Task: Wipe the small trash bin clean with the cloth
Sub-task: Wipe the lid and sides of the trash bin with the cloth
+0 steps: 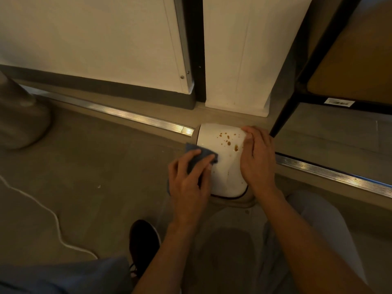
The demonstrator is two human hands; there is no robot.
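Nearest: knee in blue cloth bottom left, dark shoe (143, 240) on the floor (89, 166), other leg in grey trousers (318, 219) at right. Person looks to be crouched over the work

Both forearms reach forward to the small trash bin (222, 164). White, lying on its side on the floor, dark-edged mouth toward the person, base pointing at the wall. Probably tipped so the stained side faces up and is reachable

Left hand (191, 177) grips the cloth (199, 159), blue-grey, bunched under curled fingers, pressed on the bin's left flank. A bit of cloth sticks out past the fingertips and below the palm

Right hand (257, 158) holds no tool: fingers laid over the bin's right edge, lightly bent, thumb on top. My read: it's bracing the bin so it won't roll or slide under wiping pressure

Brown stains (228, 140), a cluster of drops and one bigger blob, sit on the upper face toward the far end, just beside the right thumb. Cloth is near them, not touching yet. So the wipe is barely started; the main mess is untouched

Beyond: white cable (42, 211) snaking on the floor at left, metal threshold strip (135, 117) running across behind the bin, white panels (106, 39) with a dark gap, black shelf frame (282, 115) at right
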